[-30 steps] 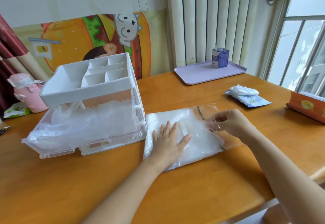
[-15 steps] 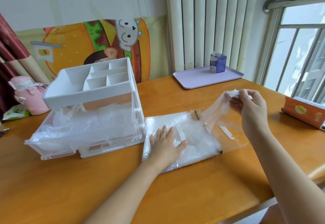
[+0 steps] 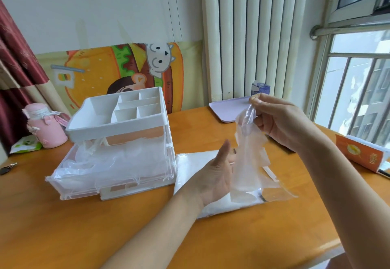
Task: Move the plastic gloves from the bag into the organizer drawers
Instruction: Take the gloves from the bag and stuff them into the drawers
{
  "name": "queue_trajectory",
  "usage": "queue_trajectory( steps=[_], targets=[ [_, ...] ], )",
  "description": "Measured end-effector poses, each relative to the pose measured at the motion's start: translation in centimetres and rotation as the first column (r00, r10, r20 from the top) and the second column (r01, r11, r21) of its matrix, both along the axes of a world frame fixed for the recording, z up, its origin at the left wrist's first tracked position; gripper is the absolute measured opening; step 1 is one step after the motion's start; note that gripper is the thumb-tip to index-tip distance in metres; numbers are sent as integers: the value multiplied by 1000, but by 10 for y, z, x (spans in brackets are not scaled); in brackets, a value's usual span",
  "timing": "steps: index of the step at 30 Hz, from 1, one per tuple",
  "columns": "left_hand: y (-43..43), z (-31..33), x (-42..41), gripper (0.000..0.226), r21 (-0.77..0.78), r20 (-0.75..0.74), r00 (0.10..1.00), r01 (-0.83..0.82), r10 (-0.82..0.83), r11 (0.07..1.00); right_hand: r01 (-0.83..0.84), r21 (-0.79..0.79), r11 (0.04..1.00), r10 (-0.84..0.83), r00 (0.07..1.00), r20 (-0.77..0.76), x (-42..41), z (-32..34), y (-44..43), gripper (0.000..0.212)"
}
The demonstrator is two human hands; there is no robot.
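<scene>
Head view, right hand [image 3: 282, 123] pinching glove [image 3: 249, 163] over bag [image 3: 194, 161], left hand [image 3: 211, 178] alongside

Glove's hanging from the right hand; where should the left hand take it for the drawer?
Probably the loose lower half of the glove, from its left side. It hangs limp from the right hand's pinch at its top, and the open left hand is beside that free end.

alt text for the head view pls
A person's right hand pinches a clear plastic glove, held up over the bag on a wooden table, with the open left hand raised beside it. Left of the bag, a white organizer has more gloves in its pulled-out drawer.
</scene>
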State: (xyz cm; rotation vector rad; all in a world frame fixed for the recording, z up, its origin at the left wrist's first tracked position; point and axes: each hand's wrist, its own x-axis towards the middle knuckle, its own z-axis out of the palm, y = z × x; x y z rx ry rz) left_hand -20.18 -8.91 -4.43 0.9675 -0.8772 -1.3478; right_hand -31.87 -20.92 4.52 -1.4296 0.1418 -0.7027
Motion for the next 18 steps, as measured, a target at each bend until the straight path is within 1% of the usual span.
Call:
queue_trajectory(
  steps=[2,3,4,6,7,9,11,12,14,16,17,18],
  targets=[
    [0,-1,-1,130,45,-181,981,86,-76,995,17,17,1000,-17,1000,-1,-1,4,9,24],
    [1,-3,-2,131,45,-224,969,120,-107,992,38,10,999,-38,999,-7,-1,6,13,26],
    [4,-5,-4,127,32,-245,959,152,-140,988,62,-9,998,-62,998,-20,-1,6,17,28],
    [8,-7,-12,105,-2,-268,953,146,-141,989,98,-54,994,-101,993,-55,-1,6,23,30],
    [11,-7,-15,89,-17,-263,960,99,-100,995,114,-70,991,-119,991,-67,0,6,25,30],
    [17,-3,-17,55,-53,-232,972,-48,34,997,161,-89,983,-167,983,-72,0,8,26,28],
    [28,6,-15,31,-111,-165,973,-183,163,977,220,-119,968,-229,971,-69,-3,11,25,26],
    [35,13,-13,23,-144,-97,967,-248,236,958,244,-143,959,-256,964,-69,-4,12,22,25],
    [51,30,-10,9,-210,116,925,-334,362,919,266,-234,935,-292,953,-82,-6,13,17,24],
    [65,46,-6,10,-246,295,871,-328,393,912,256,-388,886,-338,927,-161,-2,11,11,22],
    [71,55,-5,10,-235,335,859,-322,388,917,245,-468,849,-373,905,-204,1,10,9,21],
    [76,64,-3,13,-211,344,852,-341,396,916,241,-533,811,-415,879,-233,4,9,5,17]
  ],
)
